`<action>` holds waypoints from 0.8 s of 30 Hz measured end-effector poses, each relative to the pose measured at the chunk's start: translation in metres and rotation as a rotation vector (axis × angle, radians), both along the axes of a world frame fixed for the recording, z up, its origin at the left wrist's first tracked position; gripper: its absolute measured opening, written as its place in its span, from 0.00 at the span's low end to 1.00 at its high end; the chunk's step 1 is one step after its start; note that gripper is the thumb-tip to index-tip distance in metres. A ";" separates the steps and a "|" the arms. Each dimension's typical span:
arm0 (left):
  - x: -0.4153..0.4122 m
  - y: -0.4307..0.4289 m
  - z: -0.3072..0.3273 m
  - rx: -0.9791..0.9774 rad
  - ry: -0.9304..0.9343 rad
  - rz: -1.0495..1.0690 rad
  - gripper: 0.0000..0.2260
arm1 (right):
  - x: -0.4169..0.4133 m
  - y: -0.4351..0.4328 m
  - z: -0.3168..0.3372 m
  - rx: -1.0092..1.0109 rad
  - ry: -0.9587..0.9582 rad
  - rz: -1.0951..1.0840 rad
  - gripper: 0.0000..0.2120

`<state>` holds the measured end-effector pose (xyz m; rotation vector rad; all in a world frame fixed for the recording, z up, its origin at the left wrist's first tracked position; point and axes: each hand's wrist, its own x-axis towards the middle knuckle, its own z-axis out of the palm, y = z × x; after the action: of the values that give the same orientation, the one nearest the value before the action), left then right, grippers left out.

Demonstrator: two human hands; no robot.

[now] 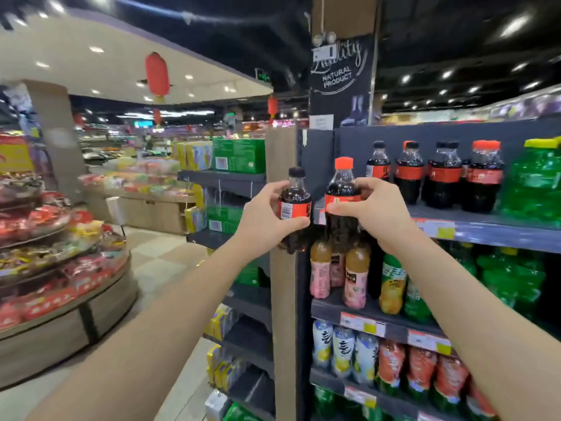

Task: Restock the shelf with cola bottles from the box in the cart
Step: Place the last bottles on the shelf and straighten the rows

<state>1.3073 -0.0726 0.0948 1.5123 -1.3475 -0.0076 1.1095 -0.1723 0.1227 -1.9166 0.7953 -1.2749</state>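
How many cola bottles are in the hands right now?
2: a black-capped bottle in the left hand, a red-capped bottle in the right hand. More stand on the shelf.

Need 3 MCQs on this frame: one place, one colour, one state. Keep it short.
1. Where is the free slot on the cola shelf?
A. left end
B. right end
C. middle

2. Cap colour of the bottle in the left hand?
A. red
B. black
C. yellow

3. State of the right hand?
A. empty
B. grip on a red-capped cola bottle
C. resting on the shelf

Answers: 1 A, bare shelf left of the standing cola row; 2 B, the black-capped cola bottle shows it; 3 B, fingers wrap its label.
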 end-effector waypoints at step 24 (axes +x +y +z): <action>0.075 -0.126 0.035 -0.048 0.064 -0.334 0.36 | 0.071 -0.105 0.039 -0.104 0.013 -0.280 0.34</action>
<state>1.3818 -0.1991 0.1293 1.2230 -1.5224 -0.2307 1.1808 -0.2771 0.1617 -1.9458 1.0515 -1.4978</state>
